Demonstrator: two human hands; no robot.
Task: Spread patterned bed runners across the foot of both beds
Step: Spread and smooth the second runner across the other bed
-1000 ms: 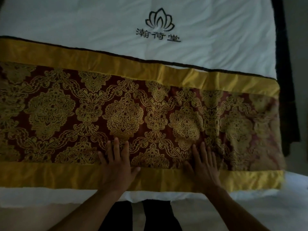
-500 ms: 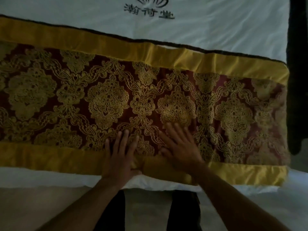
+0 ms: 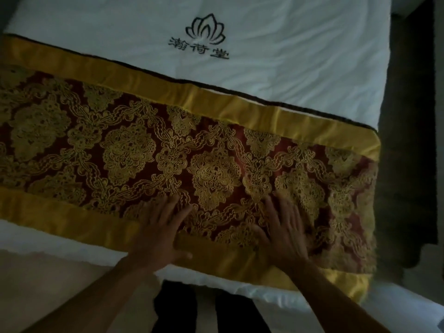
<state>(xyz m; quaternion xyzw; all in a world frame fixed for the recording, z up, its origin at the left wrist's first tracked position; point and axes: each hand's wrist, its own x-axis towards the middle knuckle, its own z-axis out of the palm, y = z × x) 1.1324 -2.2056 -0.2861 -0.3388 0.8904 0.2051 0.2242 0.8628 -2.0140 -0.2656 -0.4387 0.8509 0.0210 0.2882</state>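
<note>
While both press down flat with fingers straight and slightly spread, the left hand [image 3: 158, 233] and the right hand [image 3: 286, 234] lie a little apart on the near part of the bed runner [image 3: 120, 152], gripping nothing. The hands overlap the near yellow border and the red-and-gold patterned middle. The runner lies across the foot of the bed [image 3: 300, 63], its right end at the mattress edge, its left end out of view. Beyond it the white cover bears a black lotus emblem [image 3: 205, 30] above three characters. Dark floor [image 3: 408, 152] runs along the bed's right side
</note>
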